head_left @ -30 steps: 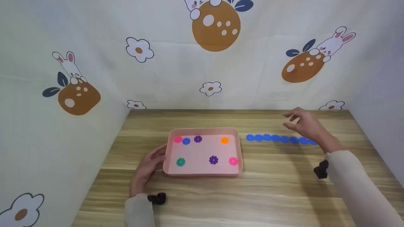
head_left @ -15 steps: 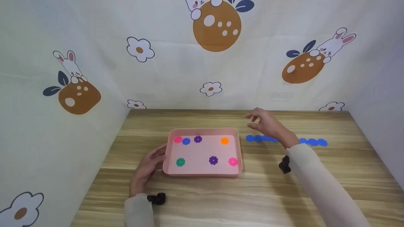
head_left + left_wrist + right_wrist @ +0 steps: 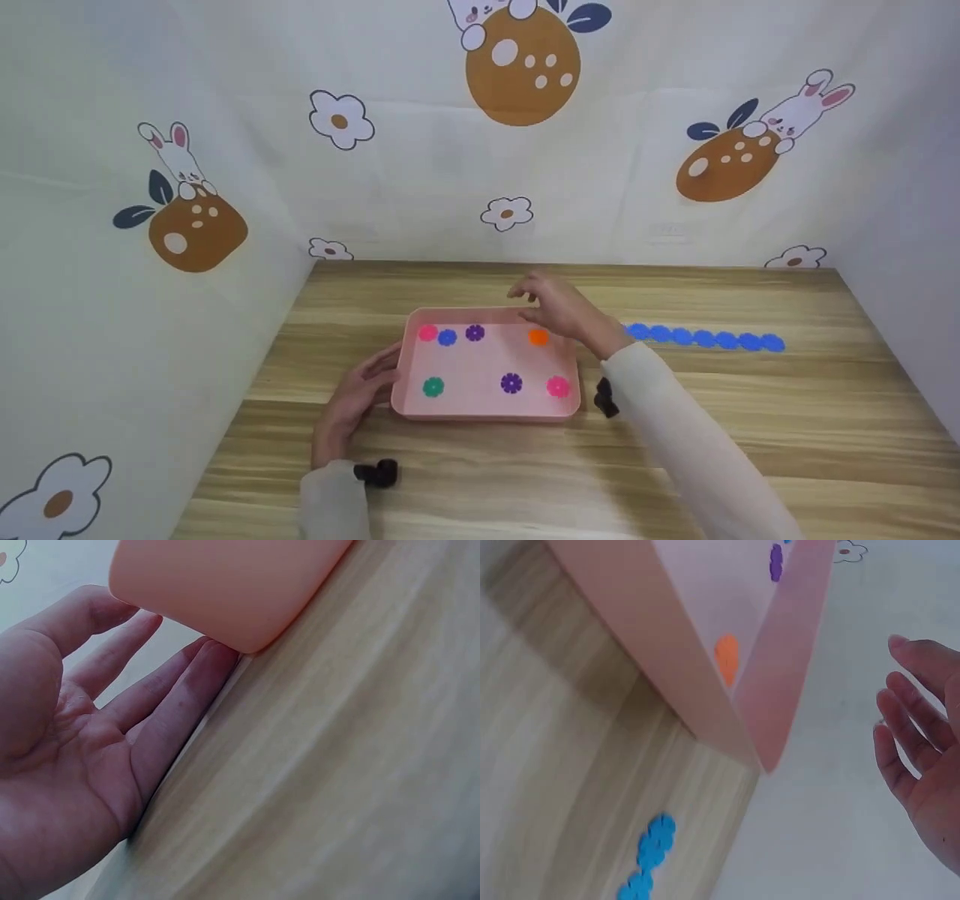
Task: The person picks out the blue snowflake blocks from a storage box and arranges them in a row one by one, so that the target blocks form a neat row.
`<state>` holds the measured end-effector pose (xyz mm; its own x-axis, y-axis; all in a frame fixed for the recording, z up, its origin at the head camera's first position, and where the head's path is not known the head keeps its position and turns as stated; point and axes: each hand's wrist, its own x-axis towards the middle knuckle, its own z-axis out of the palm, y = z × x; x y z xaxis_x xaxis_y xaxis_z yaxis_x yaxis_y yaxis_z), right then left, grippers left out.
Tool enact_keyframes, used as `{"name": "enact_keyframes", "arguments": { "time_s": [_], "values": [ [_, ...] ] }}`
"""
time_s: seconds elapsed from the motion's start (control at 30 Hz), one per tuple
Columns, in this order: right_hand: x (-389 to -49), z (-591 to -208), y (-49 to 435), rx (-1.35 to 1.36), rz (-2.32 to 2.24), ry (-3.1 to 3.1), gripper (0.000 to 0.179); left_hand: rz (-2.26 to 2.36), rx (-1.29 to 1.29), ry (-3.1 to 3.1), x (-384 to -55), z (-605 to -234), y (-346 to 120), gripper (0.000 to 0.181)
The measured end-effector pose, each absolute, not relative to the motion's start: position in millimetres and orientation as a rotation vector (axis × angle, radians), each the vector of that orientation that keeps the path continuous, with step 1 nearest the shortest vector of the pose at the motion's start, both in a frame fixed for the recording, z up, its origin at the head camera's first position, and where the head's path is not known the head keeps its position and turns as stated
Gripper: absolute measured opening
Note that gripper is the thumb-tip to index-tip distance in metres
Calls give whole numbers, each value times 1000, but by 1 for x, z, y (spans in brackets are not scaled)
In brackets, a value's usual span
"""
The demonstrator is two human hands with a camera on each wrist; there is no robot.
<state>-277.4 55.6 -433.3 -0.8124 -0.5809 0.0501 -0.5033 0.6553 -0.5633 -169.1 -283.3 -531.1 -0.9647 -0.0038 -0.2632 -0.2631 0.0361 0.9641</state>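
Note:
A shallow pink tray (image 3: 472,361) lies on the table, holding several flower-shaped plastic discs spread apart. Among them are an orange disc (image 3: 538,337), a green disc (image 3: 433,387) and a blue disc (image 3: 447,337), besides pink and purple ones. Against the tray's left side, my left hand (image 3: 358,397) rests with extended fingers (image 3: 169,716) touching its wall in the left wrist view. My right hand (image 3: 562,306) hovers over the tray's back right corner, its fingers loosely bent and nothing between them. To the right, several blue discs (image 3: 703,339) form a line, edge to edge.
A wood-grain table (image 3: 480,480) carries everything. Fabric walls (image 3: 420,172) printed with rabbits, fruit and flowers close off the back and both sides. The right forearm (image 3: 675,420) reaches across between the tray and the front of the table.
My right hand has travelled left from above the blue line to the tray's back right corner, uncovering the line's right end. The left hand and tray have stayed in place.

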Motion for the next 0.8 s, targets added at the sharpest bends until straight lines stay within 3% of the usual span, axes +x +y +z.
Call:
{"name": "enact_keyframes", "arguments": {
  "time_s": [0.4,0.8],
  "values": [
    [-264,-454,-4,-889,-782,2772,31,2029,-318,2097,-167,-529,-283,53],
    [-258,-465,-31,-800,-823,2669,36,2050,-295,2094,-169,-530,-283,54]
  ]
}}
